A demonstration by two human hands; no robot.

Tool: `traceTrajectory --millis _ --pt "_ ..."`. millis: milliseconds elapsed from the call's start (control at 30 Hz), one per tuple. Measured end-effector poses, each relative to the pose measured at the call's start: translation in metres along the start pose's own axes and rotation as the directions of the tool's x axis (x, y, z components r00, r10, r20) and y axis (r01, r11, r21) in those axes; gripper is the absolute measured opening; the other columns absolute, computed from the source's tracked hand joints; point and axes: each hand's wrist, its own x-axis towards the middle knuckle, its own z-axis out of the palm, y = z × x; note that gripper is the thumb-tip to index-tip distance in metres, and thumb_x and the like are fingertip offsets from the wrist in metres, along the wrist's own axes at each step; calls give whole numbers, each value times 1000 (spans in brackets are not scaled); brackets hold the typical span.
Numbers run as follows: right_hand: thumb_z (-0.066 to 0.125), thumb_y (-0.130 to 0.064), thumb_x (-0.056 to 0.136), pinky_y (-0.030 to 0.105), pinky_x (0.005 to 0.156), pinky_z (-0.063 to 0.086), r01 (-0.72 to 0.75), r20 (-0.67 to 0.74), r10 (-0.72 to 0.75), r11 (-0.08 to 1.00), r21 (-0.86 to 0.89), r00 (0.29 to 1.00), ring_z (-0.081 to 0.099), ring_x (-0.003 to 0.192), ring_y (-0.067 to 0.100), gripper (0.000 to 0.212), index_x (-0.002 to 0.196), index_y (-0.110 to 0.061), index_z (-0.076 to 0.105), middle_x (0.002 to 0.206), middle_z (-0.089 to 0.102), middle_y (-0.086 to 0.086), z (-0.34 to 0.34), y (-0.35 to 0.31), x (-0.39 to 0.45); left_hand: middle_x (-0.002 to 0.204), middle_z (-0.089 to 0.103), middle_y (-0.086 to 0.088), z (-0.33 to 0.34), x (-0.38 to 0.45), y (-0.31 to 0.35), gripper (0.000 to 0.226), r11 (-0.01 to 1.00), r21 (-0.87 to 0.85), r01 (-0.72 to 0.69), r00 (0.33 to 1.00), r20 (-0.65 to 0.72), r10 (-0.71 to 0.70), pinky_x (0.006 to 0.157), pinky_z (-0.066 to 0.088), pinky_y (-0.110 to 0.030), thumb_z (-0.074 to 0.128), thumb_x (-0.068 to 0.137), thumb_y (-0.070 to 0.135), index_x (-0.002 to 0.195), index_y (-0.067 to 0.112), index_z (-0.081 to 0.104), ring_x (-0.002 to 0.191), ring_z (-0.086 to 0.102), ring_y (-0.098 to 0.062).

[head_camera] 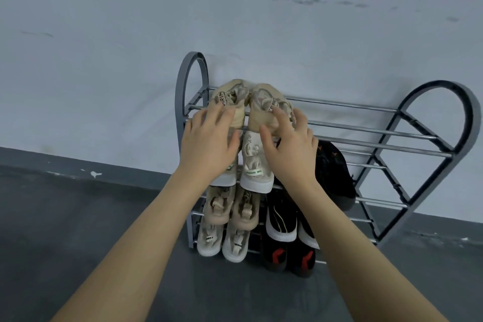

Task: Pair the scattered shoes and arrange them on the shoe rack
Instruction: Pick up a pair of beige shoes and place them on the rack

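Starting at the left end of the grey shoe rack, which stands against a pale wall: the left hand lies flat with loose, spread fingers on the heel of the left beige sneaker on the top tier, not really gripping it. Right beside it, touching, is its twin, the right beige sneaker, and the right hand has curled fingers over its heel and laces, thumb on the near side. Under the hands sits a white-soled cream pair, with more beige pairs lower down. Further right are black shoes and a black-and-white pair. The rack's right half is bare rails.
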Motion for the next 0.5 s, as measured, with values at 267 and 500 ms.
traceTrajectory --millis 267,500 --pt "45 -35 95 49 88 46 -8 -23 9 998 66 1000 53 109 28 40 130 -15 47 130 49 7 -60 41 -72 126 58 -9 -14 -53 63 45 988 -135 -71 997 -41 66 91 41 -43 42 87 29 126 11 55 111 53 -33" --pt "43 -34 96 38 78 48 -182 0 182 983 -26 983 58 96 20 35 125 -16 52 126 54 1 -132 104 -147 130 54 -5 -2 -92 148 48 952 -276 -132 977 129 173 98 38 -45 40 89 32 132 14 49 116 49 -31"
